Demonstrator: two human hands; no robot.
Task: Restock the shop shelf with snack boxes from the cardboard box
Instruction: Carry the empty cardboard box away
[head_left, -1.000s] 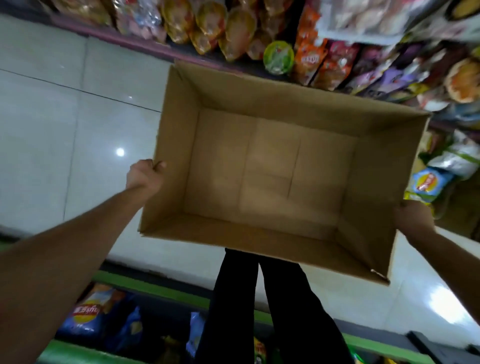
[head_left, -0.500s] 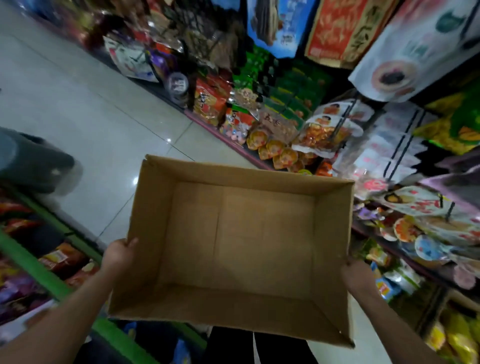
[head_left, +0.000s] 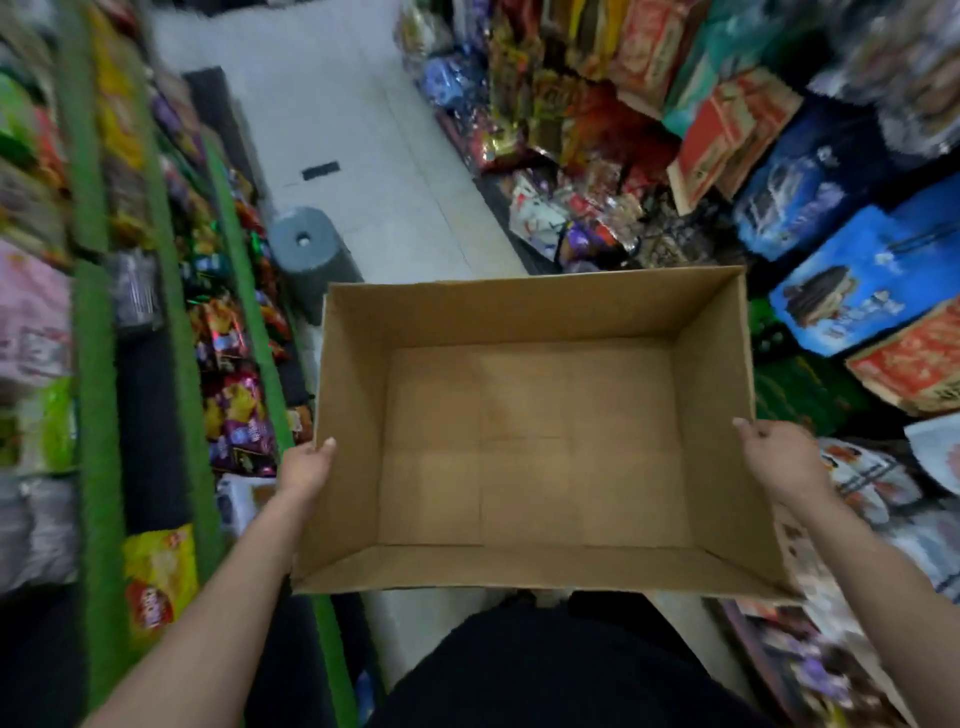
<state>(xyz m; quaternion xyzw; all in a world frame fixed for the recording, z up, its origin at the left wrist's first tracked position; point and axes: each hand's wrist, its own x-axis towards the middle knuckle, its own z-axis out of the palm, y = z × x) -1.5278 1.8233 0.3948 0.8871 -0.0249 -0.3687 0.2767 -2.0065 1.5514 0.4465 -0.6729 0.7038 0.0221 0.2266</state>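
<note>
An open brown cardboard box is carried at waist height in front of me, its inside bare with nothing in it. My left hand grips its left wall, thumb over the rim. My right hand grips the right wall, fingers on the outside and thumb at the rim. No snack boxes lie in the box.
I stand in a narrow aisle with a pale tiled floor. Green-edged shelves of snack bags run along the left. Bags and blue and red boxes crowd the right. A grey stool stands ahead on the left.
The view has swung round from facing the right-hand shelves to looking down the aisle. The box stays level between both hands, which keep the same grip.
</note>
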